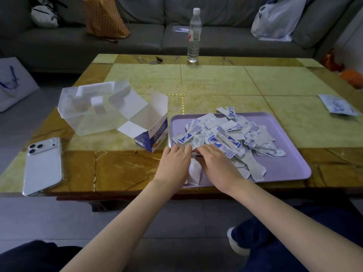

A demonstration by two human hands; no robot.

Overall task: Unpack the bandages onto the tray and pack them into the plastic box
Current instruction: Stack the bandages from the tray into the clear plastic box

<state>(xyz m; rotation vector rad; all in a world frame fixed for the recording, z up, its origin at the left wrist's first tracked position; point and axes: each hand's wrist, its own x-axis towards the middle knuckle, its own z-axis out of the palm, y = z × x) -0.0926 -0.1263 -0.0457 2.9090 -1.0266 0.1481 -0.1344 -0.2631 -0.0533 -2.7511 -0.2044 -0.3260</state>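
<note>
On the tray (290, 165), bandages (225, 134) point every way.

Both bare forearms (125, 218) reach forward, converging, palms down. The left hand (175, 162) has its fingers (173, 150) bent at the tips, so whether they grip anything cannot be told. The right hand (215, 163) lies flat just beside it, fingers stretched toward the left fingertips and almost touching them.

Glossy marble-look table (125, 169); matt lilac tray (286, 169); clear plastic box (82, 114)
</note>
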